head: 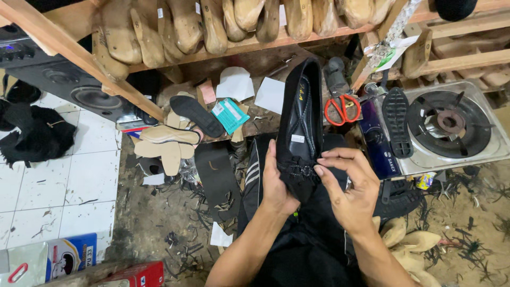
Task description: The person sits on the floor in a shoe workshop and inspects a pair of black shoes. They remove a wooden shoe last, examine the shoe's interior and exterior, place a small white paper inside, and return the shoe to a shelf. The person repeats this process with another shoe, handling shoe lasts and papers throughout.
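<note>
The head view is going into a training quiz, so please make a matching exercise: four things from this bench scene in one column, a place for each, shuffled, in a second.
Things
1. black shoe
2. red-handled scissors
3. wooden lasts
4. gas stove

Places
A. on the shelf at the top
B. far right, on the floor
C. between the left hand and the right hand
D. just right of the shoe

Pairs: 1-C, 2-D, 3-A, 4-B

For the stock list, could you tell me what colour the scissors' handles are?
Red-orange, clearest in the head view: scissors.
</note>
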A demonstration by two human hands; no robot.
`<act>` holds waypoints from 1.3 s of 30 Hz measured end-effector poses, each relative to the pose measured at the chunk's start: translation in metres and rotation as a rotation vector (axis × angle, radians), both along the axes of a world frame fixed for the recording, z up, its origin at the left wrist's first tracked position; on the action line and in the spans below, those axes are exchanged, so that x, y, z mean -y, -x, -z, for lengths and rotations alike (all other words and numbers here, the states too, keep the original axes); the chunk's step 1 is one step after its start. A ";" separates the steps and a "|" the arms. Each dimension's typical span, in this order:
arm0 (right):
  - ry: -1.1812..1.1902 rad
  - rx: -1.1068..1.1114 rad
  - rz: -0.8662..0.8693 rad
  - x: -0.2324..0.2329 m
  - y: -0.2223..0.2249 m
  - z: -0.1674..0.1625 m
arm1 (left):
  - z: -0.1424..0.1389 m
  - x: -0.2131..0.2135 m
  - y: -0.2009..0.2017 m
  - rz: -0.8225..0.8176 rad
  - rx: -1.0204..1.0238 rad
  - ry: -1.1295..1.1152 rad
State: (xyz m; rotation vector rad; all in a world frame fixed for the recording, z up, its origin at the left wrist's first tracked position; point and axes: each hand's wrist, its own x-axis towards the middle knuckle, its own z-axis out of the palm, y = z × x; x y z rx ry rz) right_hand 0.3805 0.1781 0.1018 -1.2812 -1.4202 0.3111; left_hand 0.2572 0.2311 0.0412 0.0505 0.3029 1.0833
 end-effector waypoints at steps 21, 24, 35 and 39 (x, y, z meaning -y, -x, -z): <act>0.002 0.216 -0.112 -0.004 0.009 -0.016 | -0.027 0.014 -0.007 -0.159 -0.309 -0.301; 0.066 0.186 -0.128 -0.008 0.009 -0.012 | -0.029 0.015 -0.007 -0.158 -0.285 -0.317; -0.194 -0.194 -0.027 0.015 0.017 0.022 | -0.035 0.016 -0.003 -0.138 -0.116 -0.232; -0.123 -0.277 -0.090 0.017 0.015 0.034 | -0.026 0.014 -0.005 -0.199 -0.074 -0.356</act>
